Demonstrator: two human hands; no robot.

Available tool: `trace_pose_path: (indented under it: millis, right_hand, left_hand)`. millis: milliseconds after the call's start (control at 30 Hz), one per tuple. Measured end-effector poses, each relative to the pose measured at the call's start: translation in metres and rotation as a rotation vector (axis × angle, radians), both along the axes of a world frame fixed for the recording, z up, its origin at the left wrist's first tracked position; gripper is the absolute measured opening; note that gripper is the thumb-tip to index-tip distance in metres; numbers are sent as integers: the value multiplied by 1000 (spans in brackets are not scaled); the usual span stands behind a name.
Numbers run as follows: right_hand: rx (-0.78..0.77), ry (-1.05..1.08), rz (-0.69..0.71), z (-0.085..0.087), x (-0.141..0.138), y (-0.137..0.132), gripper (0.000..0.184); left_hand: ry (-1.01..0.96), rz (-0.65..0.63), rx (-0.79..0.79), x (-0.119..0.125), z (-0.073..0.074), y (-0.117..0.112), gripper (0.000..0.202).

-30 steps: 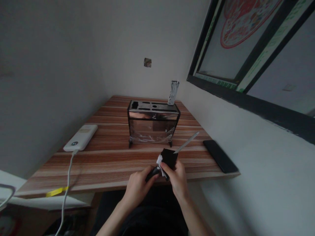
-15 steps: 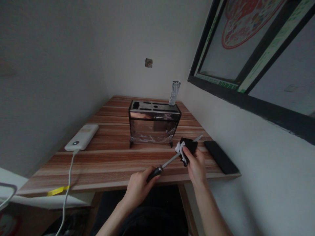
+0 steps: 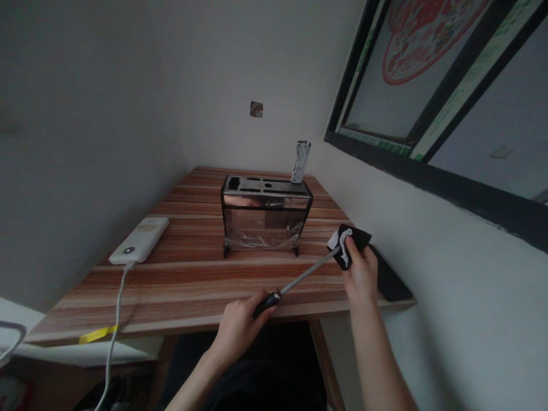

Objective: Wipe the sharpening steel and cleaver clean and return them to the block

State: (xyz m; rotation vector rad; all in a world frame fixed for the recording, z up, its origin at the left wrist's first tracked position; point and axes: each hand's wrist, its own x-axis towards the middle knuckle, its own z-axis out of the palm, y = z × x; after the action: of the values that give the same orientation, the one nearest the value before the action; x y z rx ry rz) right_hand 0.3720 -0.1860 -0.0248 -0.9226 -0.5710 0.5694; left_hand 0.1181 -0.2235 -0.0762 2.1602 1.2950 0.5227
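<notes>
Head view: we are looking down at a person standing at a wooden table (image 3: 171, 291) in a dim corner, both hands working a slim tool. The left hand (image 3: 238, 326) is closing its grip around the black handle (image 3: 266, 303) of a sharpening rod (image 3: 306, 274), just over the table's near edge. The rod's long axis is running up and to the right from that grip, ending inside the other hand. The right hand (image 3: 362, 273) is pinching a black and white cloth (image 3: 347, 242) around the rod's far tip, its grip folding the fabric tight on the metal, so the right hand is the nearer one to the tip and the left to the handle.

Beyond the left grip and slightly left of the rod, a steel knife block (image 3: 265, 220) with slots in its top is standing in the middle of the table, with film clinging to its front. A wrapped handle (image 3: 301, 161) is sticking up from its far right slot. Just past the right grip, partly hidden by it, a dark phone (image 3: 391, 279) is lying flat near the wall. Well to the left of both grips, a white power bank (image 3: 139, 240) is resting with its cable (image 3: 115, 325) trailing off the near edge. Nothing is lying between the rod and the block.
</notes>
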Motion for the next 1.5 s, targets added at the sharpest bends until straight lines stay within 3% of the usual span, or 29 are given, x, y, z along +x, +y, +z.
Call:
trace_pose_path:
  millis: [167,367,567,767,1067,1500]
  right_hand:
    - [-28,29,54,-11,-17,-4,34]
    - [-161,-57,266,-30,-53,-19,30]
    - [-271,-154,388,-49,-84,-37,30]
    - [-345,-144,412,-61,-95,-43,36]
    - [-251,-113,381,-48,-80,-34,33]
    - [-90,-48,147,-13,-9,-7,31]
  left_hand:
    - [-35,-6,-9,0,3,-1,18]
    - [-46,23,-17,2,4,-1,18]
    - [-52,33,0,2,0,1,19]
    - [-67,13,2,1,-1,0,17]
    - [-36,21,13,2,0,1,17]
    - [-12,5,14,3,0,1,18]
